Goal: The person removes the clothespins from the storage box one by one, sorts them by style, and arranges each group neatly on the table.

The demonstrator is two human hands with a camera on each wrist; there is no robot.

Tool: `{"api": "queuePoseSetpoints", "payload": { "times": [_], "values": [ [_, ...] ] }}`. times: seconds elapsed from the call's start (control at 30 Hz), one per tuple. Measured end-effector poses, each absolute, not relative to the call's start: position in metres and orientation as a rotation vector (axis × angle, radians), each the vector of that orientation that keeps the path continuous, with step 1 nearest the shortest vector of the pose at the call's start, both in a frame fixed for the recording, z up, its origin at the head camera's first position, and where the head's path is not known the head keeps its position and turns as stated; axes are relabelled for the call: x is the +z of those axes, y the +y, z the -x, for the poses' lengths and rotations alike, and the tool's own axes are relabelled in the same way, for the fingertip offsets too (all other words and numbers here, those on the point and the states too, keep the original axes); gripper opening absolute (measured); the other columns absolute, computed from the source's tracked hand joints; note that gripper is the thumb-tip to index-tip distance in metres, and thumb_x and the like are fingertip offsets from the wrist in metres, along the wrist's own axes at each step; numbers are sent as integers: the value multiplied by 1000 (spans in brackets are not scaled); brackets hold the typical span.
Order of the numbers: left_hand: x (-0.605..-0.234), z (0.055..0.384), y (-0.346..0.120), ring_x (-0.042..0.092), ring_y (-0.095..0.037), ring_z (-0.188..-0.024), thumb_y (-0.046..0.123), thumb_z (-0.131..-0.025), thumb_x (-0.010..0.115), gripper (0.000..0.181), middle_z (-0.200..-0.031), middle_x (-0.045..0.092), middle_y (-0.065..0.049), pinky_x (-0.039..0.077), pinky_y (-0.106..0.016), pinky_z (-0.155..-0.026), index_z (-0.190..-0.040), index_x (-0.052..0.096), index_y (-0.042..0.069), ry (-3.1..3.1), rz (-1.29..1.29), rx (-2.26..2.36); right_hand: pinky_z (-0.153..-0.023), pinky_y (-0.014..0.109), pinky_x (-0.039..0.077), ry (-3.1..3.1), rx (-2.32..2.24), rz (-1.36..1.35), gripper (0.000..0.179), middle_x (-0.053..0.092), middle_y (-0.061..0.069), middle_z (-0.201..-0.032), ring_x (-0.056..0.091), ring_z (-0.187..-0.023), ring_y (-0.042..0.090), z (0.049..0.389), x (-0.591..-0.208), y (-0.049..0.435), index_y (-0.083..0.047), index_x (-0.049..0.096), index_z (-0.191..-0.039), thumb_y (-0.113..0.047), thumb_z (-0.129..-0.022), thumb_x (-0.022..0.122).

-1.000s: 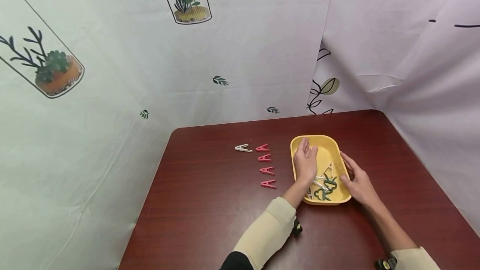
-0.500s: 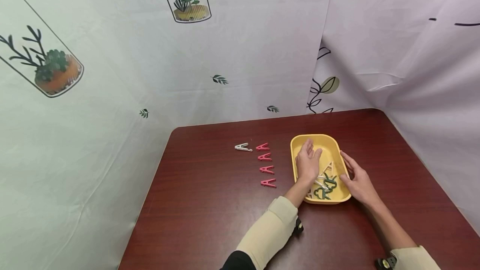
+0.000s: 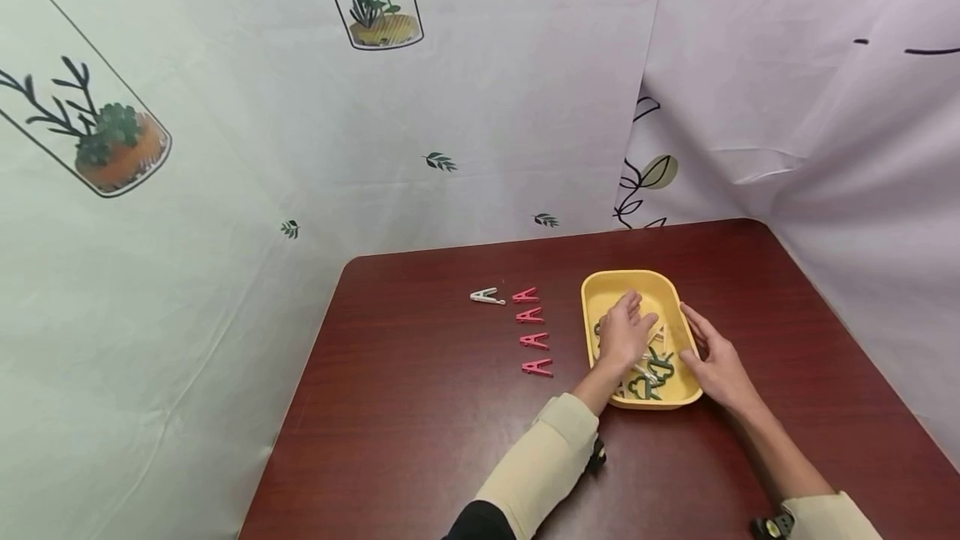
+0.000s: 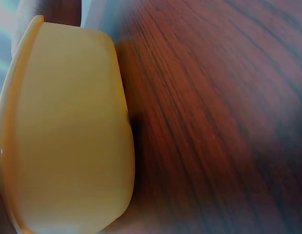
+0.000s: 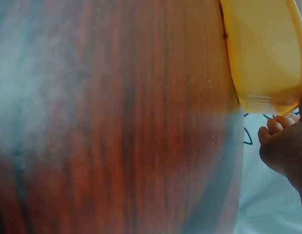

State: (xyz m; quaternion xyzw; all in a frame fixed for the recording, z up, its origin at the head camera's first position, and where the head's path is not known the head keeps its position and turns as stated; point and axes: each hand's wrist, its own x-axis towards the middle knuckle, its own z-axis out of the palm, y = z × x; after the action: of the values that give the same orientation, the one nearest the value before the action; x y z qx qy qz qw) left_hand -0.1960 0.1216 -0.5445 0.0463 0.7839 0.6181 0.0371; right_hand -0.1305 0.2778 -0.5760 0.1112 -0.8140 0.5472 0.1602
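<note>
A yellow tray [image 3: 637, 280] holds white clothespins [image 3: 658, 336] and dark green clips [image 3: 660, 367]. My left hand [image 3: 624, 338] reaches over its left side, fingers fairly straight and pointing away, fingertips low inside the tray. Part of the contents lies hidden beneath that hand. At the right rim my right hand [image 3: 718, 365] holds the tray, thumb over the edge and fingers along the outer side. The left wrist view shows only the tray's outer wall [image 4: 72, 126] beside the table; in the right wrist view the fingers curl near the tray's far end.
Left of the tray, several pink clothespins [image 3: 534, 341] lie in a column on the dark red table [image 3: 420, 407]. One white clothespin [image 3: 487, 296] lies beside the topmost pink one. A printed cloth [image 3: 480, 107] hangs behind the table.
My left hand has shifted rightward and slightly nearer within the tray, and a small dark green piece now shows left of it. The right hand and the tray stay put.
</note>
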Motion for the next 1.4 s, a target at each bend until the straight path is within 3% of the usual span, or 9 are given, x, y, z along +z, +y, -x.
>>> {"api": "queuePoseSetpoints", "payload": {
  "times": [0.13,0.4,0.6,0.8,1.03,1.4],
  "values": [
    [-547,196,124,67,-15,-125,16,-98,80,56,-141,68,-1,55,-21,-98,-150,60,7,2504,-212,1741,-89,2,44,-2332,1557,-315,77,46,43,-149,50,-121,-14,130,-575,277,9,37,-159,24,-86,60],
    [-549,196,128,72,-4,-108,33,-93,85,50,-120,78,7,55,-19,-92,-138,71,15,2825,-295,1243,-89,2,44,-2346,1550,-301,77,44,42,-151,48,-122,-15,129,-573,275,9,36,-159,23,-87,60],
    [-549,194,130,71,3,-103,36,-93,85,47,-116,78,14,51,-17,-96,-136,73,20,2856,-352,1091,-92,2,42,-2360,1524,-283,77,45,41,-152,46,-124,-15,128,-573,276,7,37,-160,23,-88,61],
    [-552,193,132,68,9,-99,41,-92,85,45,-111,77,21,49,-10,-88,-133,74,27,2951,-436,895,-95,1,39,-2342,1534,-301,79,44,42,-151,46,-125,-15,127,-574,276,8,37,-160,25,-86,60],
    [-553,194,135,66,13,-94,46,-89,87,43,-106,76,26,48,-9,-84,-128,76,33,2984,-486,808,-92,1,41,-2353,1512,-294,78,46,42,-149,46,-124,-16,127,-573,277,8,37,-159,24,-87,60],
    [-553,197,133,64,14,-93,39,-90,87,35,-104,76,27,44,-5,-80,-123,78,31,2954,-540,841,-92,1,41,-2342,1514,-305,77,46,43,-148,48,-123,-17,128,-572,275,9,38,-159,24,-86,60]
  ]
}}
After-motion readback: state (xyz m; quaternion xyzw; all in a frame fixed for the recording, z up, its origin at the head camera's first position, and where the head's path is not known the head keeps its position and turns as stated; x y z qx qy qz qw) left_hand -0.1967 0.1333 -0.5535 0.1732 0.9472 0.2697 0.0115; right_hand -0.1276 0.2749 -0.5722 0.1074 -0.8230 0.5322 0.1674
